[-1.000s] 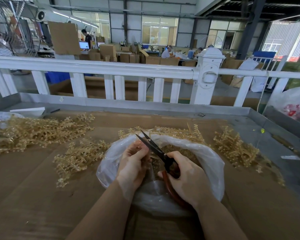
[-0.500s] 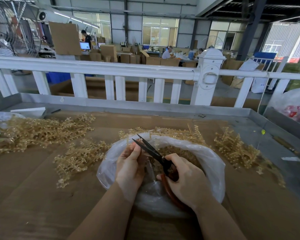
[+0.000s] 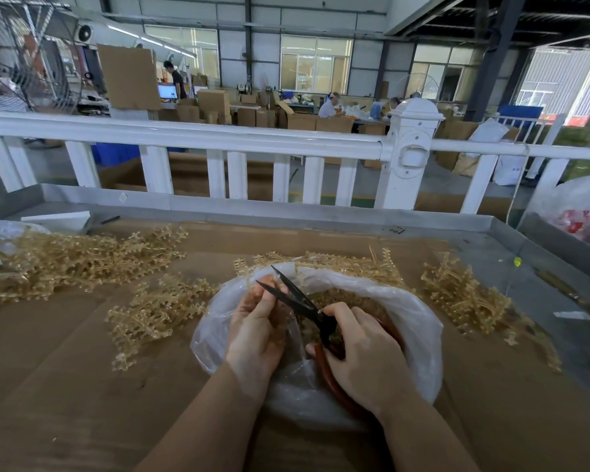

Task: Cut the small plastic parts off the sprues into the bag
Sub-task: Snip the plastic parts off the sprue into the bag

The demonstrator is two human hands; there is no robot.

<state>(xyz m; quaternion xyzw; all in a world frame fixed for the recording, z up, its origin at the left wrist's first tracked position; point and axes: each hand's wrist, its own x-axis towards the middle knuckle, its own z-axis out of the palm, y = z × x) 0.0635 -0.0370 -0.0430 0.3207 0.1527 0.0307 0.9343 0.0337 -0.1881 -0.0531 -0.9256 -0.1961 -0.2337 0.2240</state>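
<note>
Brown cardboard is covering the table [image 3: 65,386]. Over the clear bag [image 3: 419,338], the right hand [image 3: 361,356] is gripping open scissors [image 3: 297,298], and the left hand [image 3: 256,332] is pinching a sprue [image 3: 258,284]. Farther back, sprue piles [image 3: 69,260] are lying.

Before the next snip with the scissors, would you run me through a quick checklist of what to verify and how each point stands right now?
1. Scissors held firmly: ok, the right hand grips the red handles.
2. Blades parted for a cut: ok, the two tips stand apart.
3. Sprue presented to the blades: cannot tell, the left hand pinches something small at the blades, mostly hidden.
4. Cut point over the bag: ok, both hands sit above its open mouth.
5. Left fingertips out of the blade path: cannot tell, they lie very near the lower blade.
6. More sprues within reach: ok, a pile lies beside the bag.
</note>
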